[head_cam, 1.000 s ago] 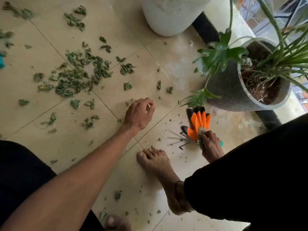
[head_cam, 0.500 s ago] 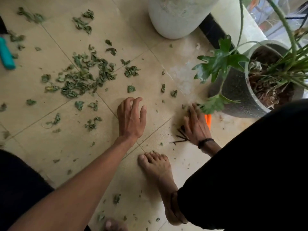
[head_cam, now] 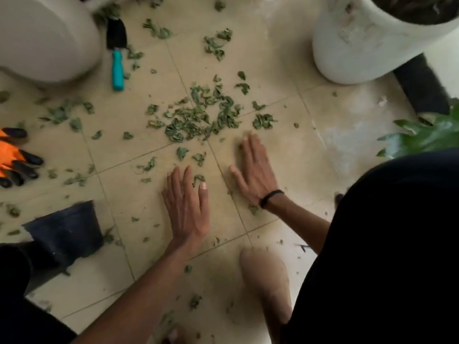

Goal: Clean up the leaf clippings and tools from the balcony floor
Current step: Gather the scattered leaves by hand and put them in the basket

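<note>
I have both hands flat on the tile floor (head_cam: 285,150), palms down and fingers straight, holding nothing. The left hand (head_cam: 187,209) lies just below the centre of the frame; the right hand (head_cam: 254,170) lies a little up and to its right, a dark band at the wrist. Between and above them sits the main heap of leaf clippings (head_cam: 202,117), thickest at the centre, with loose bits strewn across the left half and down toward the bottom edge.

I judge this to be the sweeping step: raking the strays into one pile. The next move calls for both palms drawn inward, pressed low so the thin scraps do not slip under, then a scoop with cupped hands.

The clippings look limp, crumpled and light, dull green, likely to cling and scatter. The tiles are smooth, pale beige, with narrow grout lines that may trap crumbs.

The tools are not yet gathered: a trowel (head_cam: 117,68) with a smooth teal handle and black blade lies upper left, beside a rounded pale pot (head_cam: 44,40). Orange gloves (head_cam: 10,155) with black fingertips sit at the left edge. A black plastic pot (head_cam: 67,229) lies on its side, lower left, well clear of the heap.
</note>
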### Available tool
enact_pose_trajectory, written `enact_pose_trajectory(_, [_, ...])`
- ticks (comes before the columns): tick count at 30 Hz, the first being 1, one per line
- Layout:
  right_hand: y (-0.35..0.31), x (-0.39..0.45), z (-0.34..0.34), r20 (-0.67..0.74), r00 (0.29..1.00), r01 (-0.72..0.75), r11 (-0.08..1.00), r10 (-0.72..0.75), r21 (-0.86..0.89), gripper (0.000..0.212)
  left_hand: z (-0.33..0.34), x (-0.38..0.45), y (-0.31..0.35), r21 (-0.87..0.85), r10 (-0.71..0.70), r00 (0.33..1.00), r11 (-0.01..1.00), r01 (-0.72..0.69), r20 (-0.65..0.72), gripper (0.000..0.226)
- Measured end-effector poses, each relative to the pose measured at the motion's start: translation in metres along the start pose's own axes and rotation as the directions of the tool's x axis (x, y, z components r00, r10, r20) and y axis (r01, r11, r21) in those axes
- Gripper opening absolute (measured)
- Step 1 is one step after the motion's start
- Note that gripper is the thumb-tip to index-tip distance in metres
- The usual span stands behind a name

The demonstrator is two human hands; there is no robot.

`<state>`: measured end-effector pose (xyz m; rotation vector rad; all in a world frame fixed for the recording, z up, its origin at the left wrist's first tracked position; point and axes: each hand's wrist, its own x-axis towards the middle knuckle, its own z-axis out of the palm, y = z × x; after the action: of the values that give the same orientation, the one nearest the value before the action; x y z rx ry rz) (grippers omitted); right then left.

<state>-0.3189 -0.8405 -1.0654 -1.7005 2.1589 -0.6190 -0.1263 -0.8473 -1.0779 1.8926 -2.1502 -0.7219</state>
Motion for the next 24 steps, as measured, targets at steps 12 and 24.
enact_pose_trajectory(12, [0.005, -0.087, 0.04, 0.176, 0.984, 0.0, 0.989, 0.027, -0.15, 0.097, 0.016, -0.002, -0.017, -0.001, -0.07, 0.996, 0.998, 0.07, -0.055, 0.062])
enact_pose_trajectory(24, [0.071, 0.064, -0.008, -0.212, 0.933, -0.312, 0.947, 0.291, -0.072, 0.073, 0.003, 0.029, -0.023, -0.176, -0.114, 0.987, 0.98, 0.094, -0.112, 0.063])
